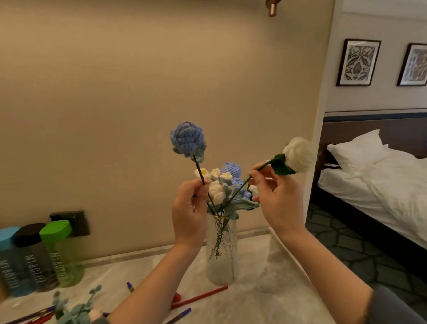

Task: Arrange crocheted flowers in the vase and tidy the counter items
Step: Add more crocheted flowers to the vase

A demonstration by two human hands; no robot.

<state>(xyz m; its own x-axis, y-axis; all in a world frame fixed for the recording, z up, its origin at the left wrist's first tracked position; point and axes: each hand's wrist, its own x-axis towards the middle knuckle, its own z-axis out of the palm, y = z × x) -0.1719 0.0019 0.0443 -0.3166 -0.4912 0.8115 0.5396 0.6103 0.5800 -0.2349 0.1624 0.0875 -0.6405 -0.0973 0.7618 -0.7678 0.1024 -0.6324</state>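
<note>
Glass vase (221,257): clear, ribbed, upright on the pale marble counter (253,312), dark stems visible through its wall. Small crocheted flowers (219,186): white, cream and pale blue with grey-green leaves, bunched in the vase mouth. Blue crocheted rose (187,138): above and left of the vase, stem nearly upright, running down to the vase mouth. Left hand (189,212): just left of the vase mouth, thumb and fingertips pinching the blue rose's stem. White crocheted rose (299,154): above and right of the vase, green calyx, stem slanting down-left toward the vase mouth. Right hand (277,195): just right of the bunch, thumb and forefinger pinching the white rose's stem, other fingers loosely curled. Red pen (200,296): lying on the counter just in front of the vase. Three bottles (33,258), blue, black and green: upright, well left of the vase by the wall. Leafy sprig (72,315) and further pens (23,322): front left of the vase.
</note>
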